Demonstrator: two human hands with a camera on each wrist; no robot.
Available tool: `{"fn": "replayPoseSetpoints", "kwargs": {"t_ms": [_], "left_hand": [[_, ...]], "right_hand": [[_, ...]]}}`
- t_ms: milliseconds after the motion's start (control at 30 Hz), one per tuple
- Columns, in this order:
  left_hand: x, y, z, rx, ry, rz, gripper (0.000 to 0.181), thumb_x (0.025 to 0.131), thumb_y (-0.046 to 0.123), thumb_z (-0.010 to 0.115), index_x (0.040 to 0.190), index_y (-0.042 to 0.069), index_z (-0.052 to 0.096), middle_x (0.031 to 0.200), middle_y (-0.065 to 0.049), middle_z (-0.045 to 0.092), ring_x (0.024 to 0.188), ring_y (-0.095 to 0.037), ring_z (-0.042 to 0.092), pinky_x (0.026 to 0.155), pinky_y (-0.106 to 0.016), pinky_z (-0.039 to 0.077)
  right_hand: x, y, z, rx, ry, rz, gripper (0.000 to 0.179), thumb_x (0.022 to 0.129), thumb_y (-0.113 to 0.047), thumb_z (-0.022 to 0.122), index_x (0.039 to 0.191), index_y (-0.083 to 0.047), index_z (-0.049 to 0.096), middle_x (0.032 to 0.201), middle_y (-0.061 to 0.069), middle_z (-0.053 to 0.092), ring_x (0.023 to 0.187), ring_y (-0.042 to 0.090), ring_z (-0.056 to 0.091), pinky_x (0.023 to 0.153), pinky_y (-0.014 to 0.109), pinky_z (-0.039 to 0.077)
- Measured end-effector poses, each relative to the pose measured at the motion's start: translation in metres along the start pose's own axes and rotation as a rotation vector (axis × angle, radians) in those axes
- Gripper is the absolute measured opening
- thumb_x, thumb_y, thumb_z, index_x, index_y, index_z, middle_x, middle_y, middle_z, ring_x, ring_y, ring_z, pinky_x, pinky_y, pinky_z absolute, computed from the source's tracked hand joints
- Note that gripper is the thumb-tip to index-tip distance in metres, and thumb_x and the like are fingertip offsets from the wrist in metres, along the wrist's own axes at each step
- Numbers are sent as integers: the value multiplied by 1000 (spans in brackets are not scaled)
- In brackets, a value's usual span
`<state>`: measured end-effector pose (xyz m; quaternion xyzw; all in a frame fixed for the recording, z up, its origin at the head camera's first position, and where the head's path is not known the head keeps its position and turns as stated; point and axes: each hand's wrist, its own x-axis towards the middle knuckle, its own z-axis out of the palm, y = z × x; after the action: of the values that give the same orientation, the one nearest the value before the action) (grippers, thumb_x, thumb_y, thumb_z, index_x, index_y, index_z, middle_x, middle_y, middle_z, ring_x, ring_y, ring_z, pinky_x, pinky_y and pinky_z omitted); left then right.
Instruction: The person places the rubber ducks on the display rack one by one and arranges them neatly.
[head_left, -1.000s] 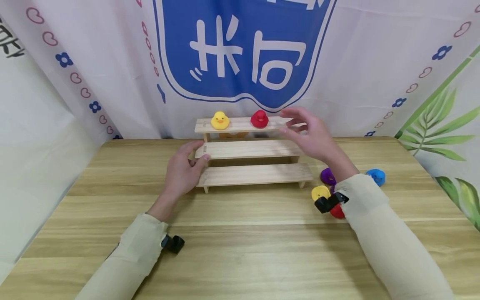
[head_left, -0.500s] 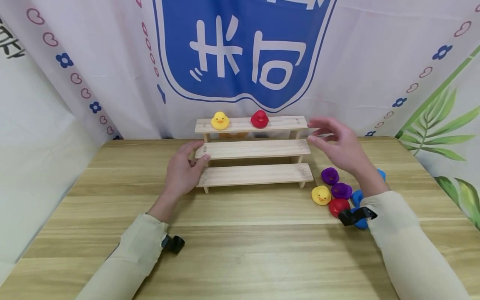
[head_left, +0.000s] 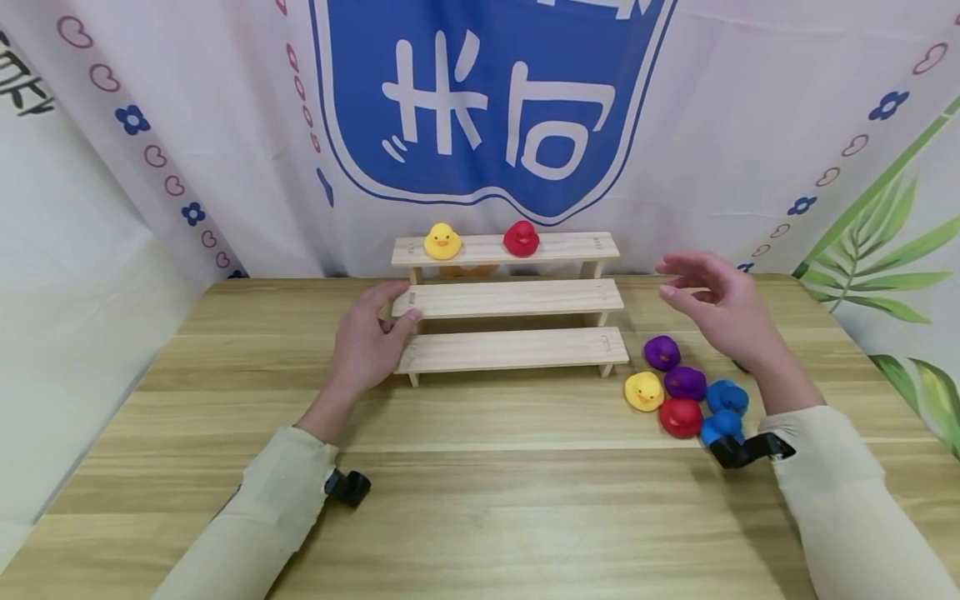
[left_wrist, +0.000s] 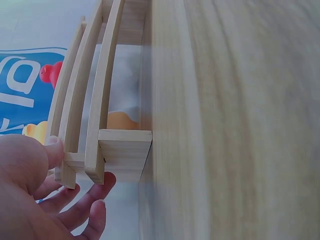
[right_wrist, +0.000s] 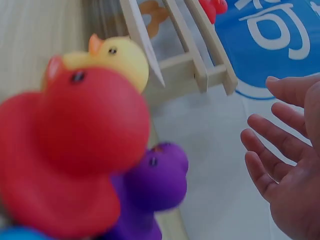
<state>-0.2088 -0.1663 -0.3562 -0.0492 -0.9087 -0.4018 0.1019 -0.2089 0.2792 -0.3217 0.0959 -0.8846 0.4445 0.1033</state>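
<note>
A three-tier wooden display stand (head_left: 517, 298) stands at the back of the table. My left hand (head_left: 371, 337) holds its left end, thumb (left_wrist: 54, 151) on the middle board and fingers around the board ends. On the top tier sit a yellow rubber duck (head_left: 442, 242) and a red rubber duck (head_left: 521, 240). My right hand (head_left: 723, 310) hovers right of the stand, fingers loosely bent and holding nothing. Below it on the table lie a yellow duck (head_left: 643, 392), a red duck (head_left: 681, 418), purple ducks (head_left: 686, 383) and blue ducks (head_left: 727, 398).
Behind the stand hangs a white curtain (head_left: 720, 133) with a blue printed emblem (head_left: 480, 179). The wood-grain table (head_left: 480, 517) extends in front of the stand. The right forearm partly covers the area beside the loose ducks.
My right hand has drawn away from the top tier's right end, moving right and toward me, uncovering more loose ducks. My left hand stays at the stand.
</note>
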Motion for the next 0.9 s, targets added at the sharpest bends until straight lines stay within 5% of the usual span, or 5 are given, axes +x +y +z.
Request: {"fn": "replayPoseSetpoints", "kwargs": {"t_ms": [233,600,900], "left_hand": [[0,0,0,-8,-1,-4,51,107,28,65,154,12,55,160,-14,52,85,-25,64,73,-32,53],[-1,1,0,-14,-8,-16,51,107,28,65,155,13,55,161,-13,52,84,-24,63,72,-31,53],[-2,2,0,-8,-3,-10,51,107,28,65,155,13,54,162,-14,51,84,-24,64,71,-30,53]], "right_hand": [[-12,15,-14,-46,19,31,49,107,-35,65,151,-16,56,144,13,65,111,-9,59,87,3,47],[-28,43,-34,-19,50,114,50,105,-36,67,150,-16,56,129,-25,66,112,-10,59,87,2,46],[-39,62,-46,7,80,135,45,104,-27,70,146,-16,59,120,-36,65,108,-14,61,84,2,49]]}}
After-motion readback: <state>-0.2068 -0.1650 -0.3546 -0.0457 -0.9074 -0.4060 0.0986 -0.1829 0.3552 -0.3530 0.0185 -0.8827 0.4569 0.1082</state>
